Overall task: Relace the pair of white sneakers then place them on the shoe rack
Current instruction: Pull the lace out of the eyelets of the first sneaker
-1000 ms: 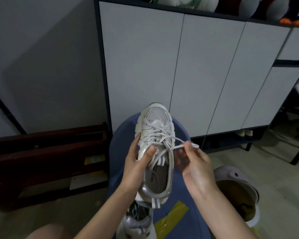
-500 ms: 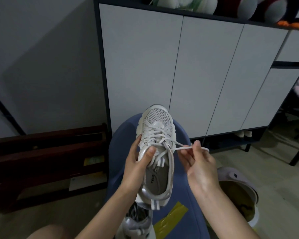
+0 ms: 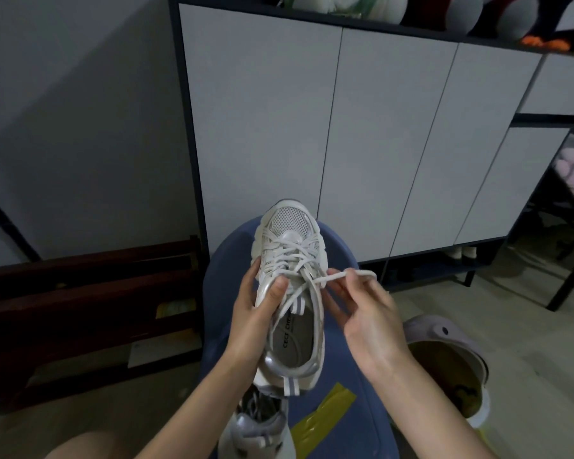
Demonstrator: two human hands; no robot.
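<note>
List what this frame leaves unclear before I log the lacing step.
- Head view: the second sneaker is cut by the bottom edge and partly covered by the held sneaker and the left forearm; its lacing is unreadable.
- The lace end is hidden inside the right hand.
- The left hand covers that side's eyelets.
- Shoes in the cabinet's bottom gap are too small and dark to identify.

Grey-doored cabinet (image 3: 378,144) with plush toys (image 3: 444,8) on top, blue stool (image 3: 342,369) with yellow tape (image 3: 328,415), dark wooden rack (image 3: 80,309) left, open lidded bin (image 3: 451,369) right on the floor.
</note>
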